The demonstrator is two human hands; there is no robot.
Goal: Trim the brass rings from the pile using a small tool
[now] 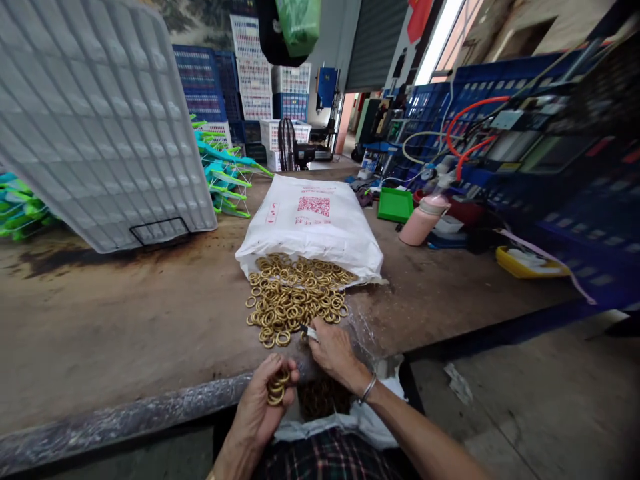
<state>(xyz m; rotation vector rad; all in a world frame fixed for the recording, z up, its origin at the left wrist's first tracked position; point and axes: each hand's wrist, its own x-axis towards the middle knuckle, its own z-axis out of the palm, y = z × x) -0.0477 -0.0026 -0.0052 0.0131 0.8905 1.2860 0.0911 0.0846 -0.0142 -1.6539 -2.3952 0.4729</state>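
Note:
Several brass-coloured rings (277, 387) lie in my left hand (263, 397), whose fingers curl round them just off the table's front edge. My right hand (333, 350) is closed on a small tool with a pale body and dark tip (309, 331), at the near side of a heap of rings (295, 300). The heap spills from the open mouth of a white sack (310, 220) with red print, lying on the brown table (200, 320). Below the table edge, between my arms, an open white bag (345, 423) holds dark rings (325, 399).
A large grey ribbed plastic panel (110, 120) stands at the left, with green and blue hangers (227, 173) behind it. To the right are a green tray (395, 205), a pink bottle (424, 220), a yellow tray (530, 263) and a machine with orange hoses (510, 120).

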